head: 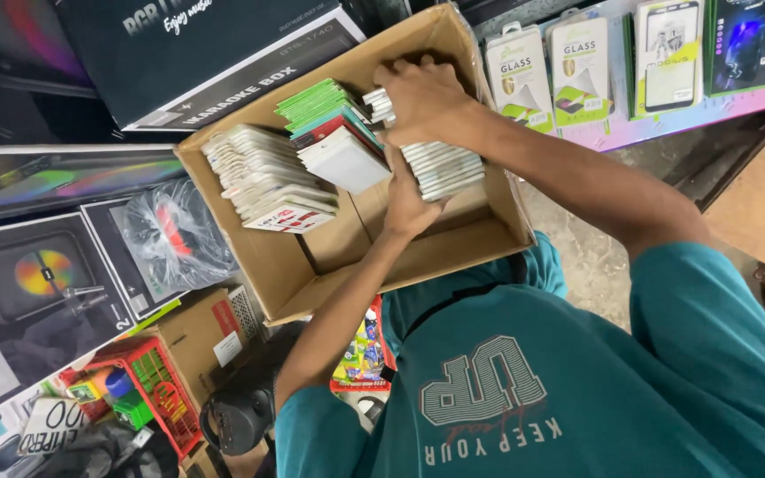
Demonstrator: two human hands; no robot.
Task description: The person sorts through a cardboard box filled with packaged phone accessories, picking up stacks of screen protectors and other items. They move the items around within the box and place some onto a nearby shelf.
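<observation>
Brown box (453,239), seemingly white-green packs (443,166)

Both arms stretched forward, left hand (407,205) palm-flat with fingers spread, right hand (422,97) curled, knuckles up

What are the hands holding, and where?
A row of flat white packets: right hand on its far end, left hand at its near side.

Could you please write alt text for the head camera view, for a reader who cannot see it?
A person in a teal shirt reaches both hands into an open cardboard box of flat packages: the right hand grips the top of a pale stack, the left hand steadies it from below.
</observation>
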